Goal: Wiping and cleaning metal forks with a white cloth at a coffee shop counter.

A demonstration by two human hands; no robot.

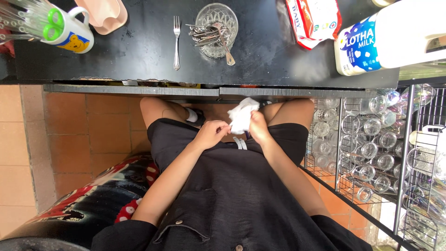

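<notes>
I see both hands mid-frame below the counter edge (139, 87), right hand (258, 128) gripping cloth (241, 115), left hand (211, 134) seemingly pinching its edge, open lap below.

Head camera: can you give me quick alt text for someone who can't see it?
Seen from above, a seated person holds a crumpled white cloth between the left hand and right hand over their lap. On the black table ahead lie a fork, a glass bowl of cutlery and a milk jug.
</notes>
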